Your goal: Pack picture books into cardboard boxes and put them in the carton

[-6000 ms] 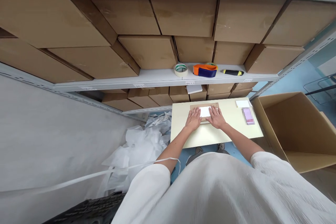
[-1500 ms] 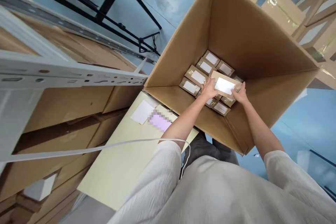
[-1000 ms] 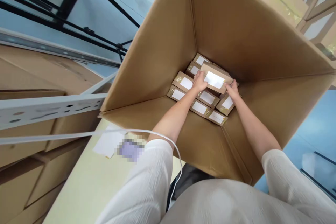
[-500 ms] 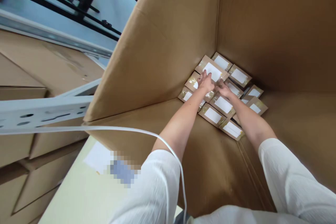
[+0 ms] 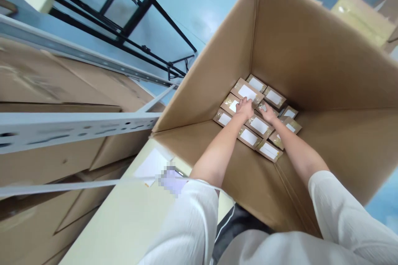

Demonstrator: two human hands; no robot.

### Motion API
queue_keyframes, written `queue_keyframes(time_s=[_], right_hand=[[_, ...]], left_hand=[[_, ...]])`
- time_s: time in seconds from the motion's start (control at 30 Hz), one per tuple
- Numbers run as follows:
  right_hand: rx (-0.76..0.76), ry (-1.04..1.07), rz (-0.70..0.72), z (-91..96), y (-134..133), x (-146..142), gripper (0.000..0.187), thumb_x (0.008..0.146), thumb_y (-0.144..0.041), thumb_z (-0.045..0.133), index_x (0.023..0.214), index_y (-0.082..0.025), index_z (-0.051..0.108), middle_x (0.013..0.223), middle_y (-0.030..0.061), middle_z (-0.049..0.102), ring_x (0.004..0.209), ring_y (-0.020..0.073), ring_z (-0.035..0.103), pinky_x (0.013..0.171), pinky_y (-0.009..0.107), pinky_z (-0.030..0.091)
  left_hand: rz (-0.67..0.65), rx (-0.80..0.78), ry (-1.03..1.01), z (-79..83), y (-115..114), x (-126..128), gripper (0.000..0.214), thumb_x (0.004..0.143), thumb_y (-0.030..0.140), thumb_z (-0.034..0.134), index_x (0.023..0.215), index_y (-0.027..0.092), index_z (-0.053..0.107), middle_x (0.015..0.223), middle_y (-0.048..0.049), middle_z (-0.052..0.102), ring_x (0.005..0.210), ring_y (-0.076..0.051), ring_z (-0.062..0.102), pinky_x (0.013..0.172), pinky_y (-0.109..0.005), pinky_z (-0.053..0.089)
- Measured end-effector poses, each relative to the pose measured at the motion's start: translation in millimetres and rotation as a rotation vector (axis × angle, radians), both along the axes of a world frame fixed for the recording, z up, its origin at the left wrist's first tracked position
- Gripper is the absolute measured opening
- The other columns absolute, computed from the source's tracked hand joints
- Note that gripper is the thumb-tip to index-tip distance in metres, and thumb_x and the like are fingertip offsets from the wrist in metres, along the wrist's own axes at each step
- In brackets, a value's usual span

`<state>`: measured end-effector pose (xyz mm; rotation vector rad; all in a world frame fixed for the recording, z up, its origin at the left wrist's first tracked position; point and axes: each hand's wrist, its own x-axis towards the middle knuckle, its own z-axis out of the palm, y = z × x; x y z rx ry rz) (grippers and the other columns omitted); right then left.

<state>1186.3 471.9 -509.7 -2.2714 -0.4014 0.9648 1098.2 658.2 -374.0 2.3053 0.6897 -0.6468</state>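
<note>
Both my arms reach down into a big open cardboard carton (image 5: 199,91). Several small brown boxes with white labels and clear tape lie side by side on its bottom. My left hand (image 5: 245,108), fingers spread, touches the near edge of a small cardboard box (image 5: 247,91) that sits a little higher than those around it. Beside it, my right hand (image 5: 268,113) rests with fingers extended over another labelled box (image 5: 263,107), which it partly hides. Just below the hands lies one more small box (image 5: 259,126). Neither hand is wrapped around anything.
White metal shelving (image 5: 77,128) with large cardboard boxes (image 5: 46,169) stands at the left. A pale tabletop (image 5: 115,211) holds white paper (image 5: 154,165) and a blurred-out item. A white cable (image 5: 93,183) crosses in front. A black metal frame (image 5: 133,20) stands behind.
The view has pulled back, showing more of the carton's rim and the floor. My left hand has slid off the raised box's label to its near edge. My right hand's fingers look straighter.
</note>
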Motion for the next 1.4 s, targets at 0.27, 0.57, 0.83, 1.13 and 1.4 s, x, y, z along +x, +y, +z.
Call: queue_keyframes(time_s=[0.27, 0.57, 0.83, 1.13, 1.4], right_hand=[[0.002, 0.042, -0.155, 149.4, -36, -19, 0.054, 0.096, -0.050, 0.062, 0.138, -0.019, 0.070, 0.136, 0.0158, 0.076, 0.131, 0.0316, 0.069, 0.120, 0.054, 0.049], [0.223, -0.077, -0.117, 304.5, -50, -82, 0.047, 0.094, -0.052, 0.063, 0.128, -0.021, 0.074, 0.134, 0.0138, 0.077, 0.120, 0.0307, 0.072, 0.117, 0.055, 0.052], [0.335, -0.094, 0.087, 382.4, -30, -163, 0.048, 0.097, -0.055, 0.060, 0.129, -0.022, 0.075, 0.138, 0.0133, 0.072, 0.117, 0.0283, 0.071, 0.114, 0.052, 0.055], [0.431, -0.040, 0.351, 395.9, -5, -220, 0.040, 0.097, -0.048, 0.059, 0.125, -0.023, 0.076, 0.133, 0.0134, 0.072, 0.114, 0.0281, 0.073, 0.112, 0.051, 0.057], [0.503, 0.021, 0.688, 423.7, 16, -274, 0.034, 0.094, -0.041, 0.060, 0.118, -0.024, 0.077, 0.128, 0.0122, 0.073, 0.106, 0.0261, 0.074, 0.099, 0.046, 0.063]], left_hand=[[0.022, -0.103, -0.094, 128.0, -44, -37, 0.056, 0.099, 0.023, 0.056, 0.155, 0.024, 0.054, 0.171, -0.0161, 0.043, 0.152, -0.038, 0.049, 0.125, -0.057, 0.040], [0.023, -0.090, -0.416, 247.9, -58, -120, 0.055, 0.102, 0.021, 0.054, 0.157, 0.026, 0.053, 0.169, -0.0129, 0.046, 0.155, -0.033, 0.046, 0.128, -0.053, 0.040], [0.133, -0.034, -0.475, 299.8, -58, -221, 0.057, 0.103, 0.020, 0.052, 0.160, 0.023, 0.050, 0.171, -0.0151, 0.044, 0.158, -0.032, 0.043, 0.129, -0.054, 0.039], [0.392, 0.088, -0.420, 311.0, -81, -338, 0.055, 0.102, 0.021, 0.053, 0.157, 0.018, 0.052, 0.170, -0.0176, 0.046, 0.159, -0.032, 0.042, 0.132, -0.051, 0.037], [0.732, 0.222, -0.384, 330.8, -122, -448, 0.054, 0.103, 0.021, 0.054, 0.156, 0.021, 0.054, 0.170, -0.0157, 0.048, 0.160, -0.032, 0.043, 0.132, -0.055, 0.038]])
